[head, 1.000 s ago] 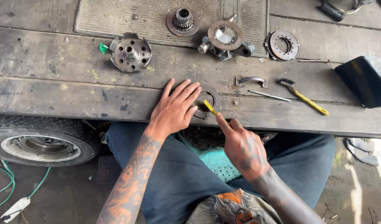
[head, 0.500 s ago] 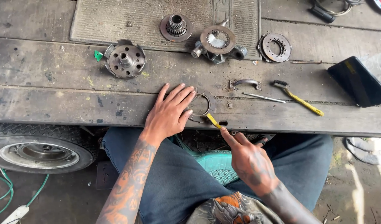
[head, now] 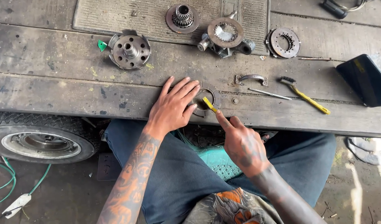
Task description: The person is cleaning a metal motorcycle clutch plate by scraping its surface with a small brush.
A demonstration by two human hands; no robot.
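Worn wooden bench (head: 53, 89), parts laid at far side. Toothed ring (head: 208, 98) at near edge pinned flat under spread left hand (head: 172, 108); yellow brush (head: 210, 104) pinched in closed right hand (head: 243, 145), tip on ring. Cleaning step judged underway; ring rotation needed next.

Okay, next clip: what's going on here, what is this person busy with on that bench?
A seated person works at a worn wooden bench. The left hand lies flat, pressing a notched metal ring onto the wood. The right hand holds a yellow-handled tool with its tip on the ring, apparently scraping or brushing it. Behind them lie a round drum part, a gear hub, other round metal parts and a yellow-handled brush. A small wheel sits below the bench.
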